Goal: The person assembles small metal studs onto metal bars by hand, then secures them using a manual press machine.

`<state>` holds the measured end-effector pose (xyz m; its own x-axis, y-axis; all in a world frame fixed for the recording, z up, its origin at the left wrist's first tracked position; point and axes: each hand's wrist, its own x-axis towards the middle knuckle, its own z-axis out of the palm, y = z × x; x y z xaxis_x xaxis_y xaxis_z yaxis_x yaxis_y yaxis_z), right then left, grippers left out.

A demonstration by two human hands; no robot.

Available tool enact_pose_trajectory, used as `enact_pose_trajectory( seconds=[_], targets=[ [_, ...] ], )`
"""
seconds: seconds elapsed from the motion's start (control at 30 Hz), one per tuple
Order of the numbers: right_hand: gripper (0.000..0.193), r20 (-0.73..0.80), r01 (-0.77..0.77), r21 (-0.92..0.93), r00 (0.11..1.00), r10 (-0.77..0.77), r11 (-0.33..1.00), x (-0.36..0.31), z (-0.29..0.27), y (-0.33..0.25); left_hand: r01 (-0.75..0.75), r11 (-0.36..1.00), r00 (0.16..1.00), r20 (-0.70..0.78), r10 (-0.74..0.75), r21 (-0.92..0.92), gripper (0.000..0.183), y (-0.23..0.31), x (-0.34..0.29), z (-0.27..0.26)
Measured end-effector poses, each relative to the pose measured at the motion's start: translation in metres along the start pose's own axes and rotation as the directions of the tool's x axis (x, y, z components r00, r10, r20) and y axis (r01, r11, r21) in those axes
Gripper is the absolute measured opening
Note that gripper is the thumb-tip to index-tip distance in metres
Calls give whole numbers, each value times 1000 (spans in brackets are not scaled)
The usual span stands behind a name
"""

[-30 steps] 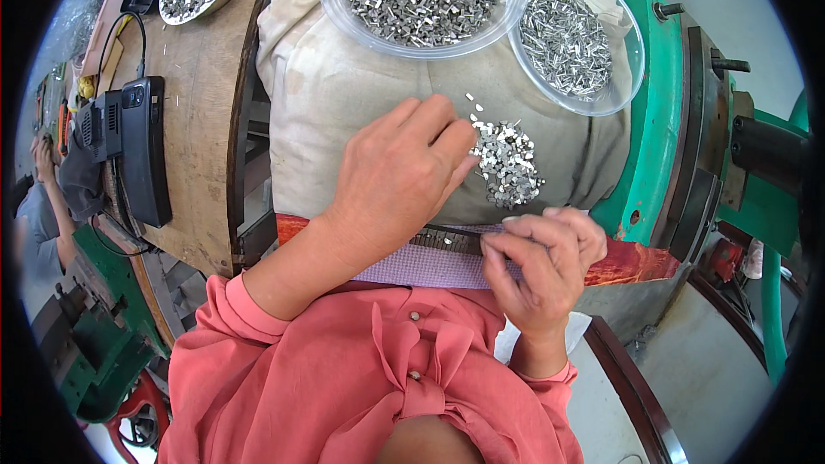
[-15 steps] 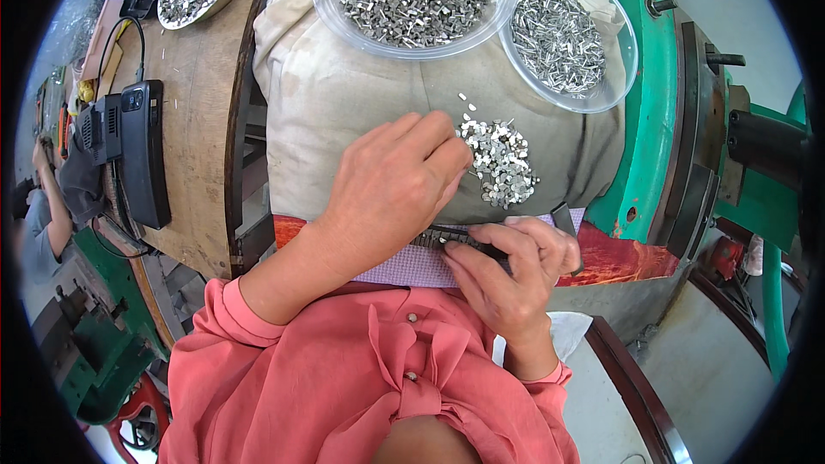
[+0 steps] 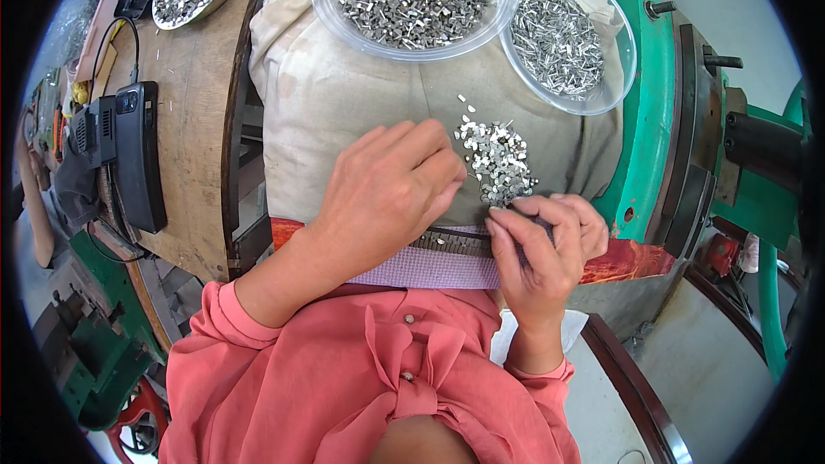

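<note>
A pile of small flat silvery metal pieces lies on the beige cloth. My left hand hovers just left of it, fingers curled and the thumb and fingertips pressed together; what they pinch, if anything, is too small to name. At the pile's near edge is my right hand, thumb and index fingertips close together, with any piece between them hidden. Below both hands a dark, notched metal strip lies along a purple woven cloth. One small bright piece sits on the strip; my right hand covers its right part.
Beyond the pile stand a large clear tub of metal bits and a smaller clear tub of thin pins. Green machinery borders the right. On the wooden table at left are a black phone and a bowl of pieces.
My right hand has moved from the strip up and right to the pile's near edge, uncovering more of the strip. My left hand has barely shifted.
</note>
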<state>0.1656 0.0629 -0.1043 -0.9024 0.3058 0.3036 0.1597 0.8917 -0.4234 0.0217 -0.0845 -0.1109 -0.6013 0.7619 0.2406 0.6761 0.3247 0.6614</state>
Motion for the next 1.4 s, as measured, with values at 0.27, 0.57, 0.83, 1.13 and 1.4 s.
enact_pose_trajectory(
  seconds=[0.27, 0.57, 0.83, 1.13, 1.4],
  targets=[
    [17, 20, 55, -159, 998, -52, 986, 16, 6, -6, -64, 993, 988, 132, 77, -96, 17, 17, -32, -17],
    [20, 23, 24, -48, 999, -23, 999, 11, 7, -5, -38, 996, 983, 178, 51, -80, 18, 20, -40, -5],
    [24, 72, 32, 199, 996, -48, 980, -12, 4, -8, -5, 996, 989, 145, 17, -88, 21, 16, -44, -9],
    [25, 23, 115, 79, 993, -117, 990, -27, 8, -14, -74, 997, 989, 130, 74, -9, 20, 17, -49, -6],
    [25, 4, 52, 129, 999, -53, 990, -19, 1, -4, -36, 999, 990, 140, 37, -9, 27, 21, -50, -6]
  ],
)
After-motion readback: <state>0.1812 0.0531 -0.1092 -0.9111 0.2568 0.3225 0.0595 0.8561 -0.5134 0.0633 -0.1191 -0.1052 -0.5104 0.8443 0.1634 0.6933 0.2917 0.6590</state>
